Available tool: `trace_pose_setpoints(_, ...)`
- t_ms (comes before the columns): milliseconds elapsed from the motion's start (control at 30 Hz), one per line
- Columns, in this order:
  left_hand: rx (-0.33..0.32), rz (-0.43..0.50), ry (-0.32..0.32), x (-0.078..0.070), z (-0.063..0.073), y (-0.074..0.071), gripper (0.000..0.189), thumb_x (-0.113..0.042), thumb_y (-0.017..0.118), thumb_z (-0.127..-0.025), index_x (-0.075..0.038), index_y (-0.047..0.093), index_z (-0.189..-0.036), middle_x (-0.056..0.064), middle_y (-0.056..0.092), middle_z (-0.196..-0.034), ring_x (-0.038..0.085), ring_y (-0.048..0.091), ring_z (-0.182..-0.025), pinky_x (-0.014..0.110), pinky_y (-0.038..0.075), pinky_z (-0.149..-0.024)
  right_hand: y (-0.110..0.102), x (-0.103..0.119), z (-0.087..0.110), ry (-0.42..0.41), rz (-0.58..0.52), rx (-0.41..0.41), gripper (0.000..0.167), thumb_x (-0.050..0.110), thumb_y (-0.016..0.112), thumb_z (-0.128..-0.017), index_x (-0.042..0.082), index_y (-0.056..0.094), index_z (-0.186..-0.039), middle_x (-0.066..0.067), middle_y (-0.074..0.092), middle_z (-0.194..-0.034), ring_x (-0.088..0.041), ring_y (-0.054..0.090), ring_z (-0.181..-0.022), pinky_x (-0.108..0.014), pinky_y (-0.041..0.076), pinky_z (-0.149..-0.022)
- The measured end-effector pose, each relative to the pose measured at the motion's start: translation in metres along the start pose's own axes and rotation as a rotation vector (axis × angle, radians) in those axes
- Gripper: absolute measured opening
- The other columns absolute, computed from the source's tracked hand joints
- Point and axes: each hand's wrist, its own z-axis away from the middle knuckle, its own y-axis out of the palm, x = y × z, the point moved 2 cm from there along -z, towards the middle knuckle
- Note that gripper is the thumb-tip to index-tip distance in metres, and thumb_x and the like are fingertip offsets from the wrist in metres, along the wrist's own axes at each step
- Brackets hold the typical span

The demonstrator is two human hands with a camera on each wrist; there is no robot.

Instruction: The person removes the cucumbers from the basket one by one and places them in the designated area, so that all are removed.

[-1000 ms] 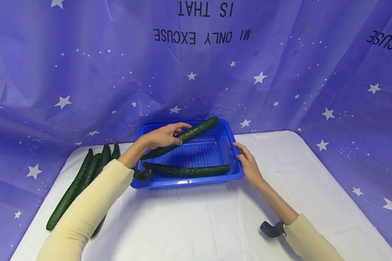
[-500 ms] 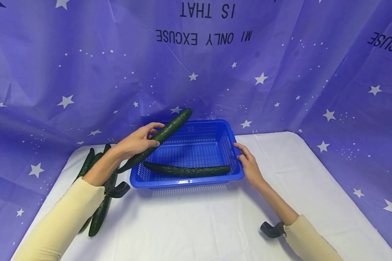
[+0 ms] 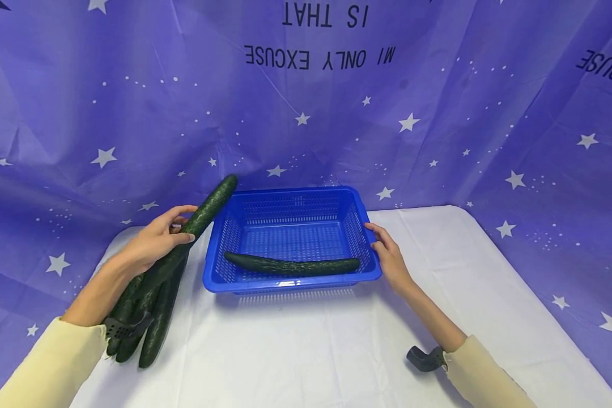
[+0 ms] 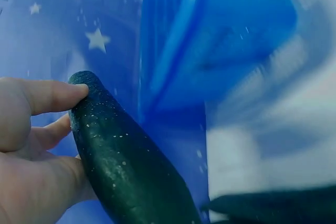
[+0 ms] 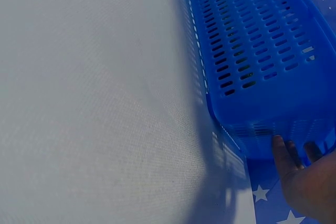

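Note:
A long dark green cucumber [image 3: 209, 209] is pinched between the thumb and fingers of my left hand [image 3: 158, 241], tilted with its far end up to the right. It hangs over several more cucumbers [image 3: 160, 323] lying side by side on the left of the table, partly hidden by my hand and wrist. In the left wrist view the held cucumber [image 4: 123, 156] fills the lower middle. Another cucumber [image 3: 293, 266] lies in the blue plastic basket [image 3: 290, 283], along its near side. My right hand [image 3: 390, 258] grips the basket's right rim, fingertips against its end wall in the right wrist view.
The table has a white cloth [image 3: 285, 351]. A purple-blue curtain [image 3: 326, 141] with stars and lettering rises right behind the basket and along both sides. Dark wrist mounts [image 3: 425, 358] stick out from the cream sleeves.
My left hand has carried the cucumber leftward from above the basket to above the cucumbers on the left. My right hand and the basket have stayed in place.

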Motion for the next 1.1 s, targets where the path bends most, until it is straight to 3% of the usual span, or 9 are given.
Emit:
trace_pose_setpoints(133, -0.026, 0.004, -0.027, 0.027, 0.014, -0.016, 0.072, -0.008, 0.055, -0.102, -0.005, 0.013, -0.16, 0.037, 0.016, -0.153, 0.055, 0.02, -0.136, 0.067, 0.028, -0.101, 0.0, 0.0, 0.0, 0.0, -0.003, 0.007, 0.049, 0.003, 0.034, -0.102, 0.007, 0.042, -0.15, -0.017, 0.038, -0.154, -0.032, 0.044, -0.129, -0.025, 0.041, -0.096)
trace_pose_setpoints(333, -0.066, 0.029, -0.089, 0.068, 0.035, -0.038, 0.073, -0.008, 0.053, -0.103, 0.001, 0.007, -0.158, 0.04, 0.004, -0.154, 0.06, 0.009, -0.138, 0.073, 0.02, -0.101, 0.0, 0.001, 0.0, 0.005, -0.001, 0.009, 0.049, 0.004, 0.035, -0.102, 0.007, 0.041, -0.151, -0.017, 0.039, -0.153, -0.032, 0.045, -0.127, -0.027, 0.042, -0.096)
trace_pose_setpoints(633, -0.117, 0.054, -0.153, 0.119, 0.062, -0.06, 0.072, -0.015, 0.05, -0.105, 0.006, 0.002, -0.156, 0.043, -0.003, -0.152, 0.063, 0.003, -0.136, 0.074, 0.018, -0.1, -0.001, 0.0, 0.0, 0.005, 0.001, 0.008, 0.049, 0.004, 0.034, -0.102, 0.008, 0.041, -0.151, -0.018, 0.041, -0.15, -0.033, 0.046, -0.125, -0.024, 0.043, -0.093)
trace_pose_setpoints(867, -0.14, 0.067, -0.207, 0.146, 0.076, -0.068, 0.072, -0.015, 0.047, -0.106, 0.009, -0.002, -0.154, 0.046, -0.009, -0.15, 0.062, -0.005, -0.137, 0.076, 0.012, -0.102, 0.0, 0.0, 0.0, -0.002, -0.003, 0.0, 0.049, 0.003, 0.034, -0.102, 0.007, 0.042, -0.151, -0.02, 0.042, -0.148, -0.032, 0.045, -0.124, -0.023, 0.042, -0.093)
trace_pose_setpoints(1100, -0.137, 0.048, -0.236, 0.164, 0.084, -0.073, 0.071, -0.014, 0.043, -0.107, 0.011, -0.005, -0.152, 0.049, -0.008, -0.147, 0.065, -0.002, -0.135, 0.076, 0.012, -0.102, 0.0, 0.0, 0.001, -0.004, -0.018, -0.009, 0.049, 0.002, 0.036, -0.101, 0.006, 0.043, -0.15, -0.021, 0.046, -0.143, -0.031, 0.047, -0.12, -0.023, 0.043, -0.092)
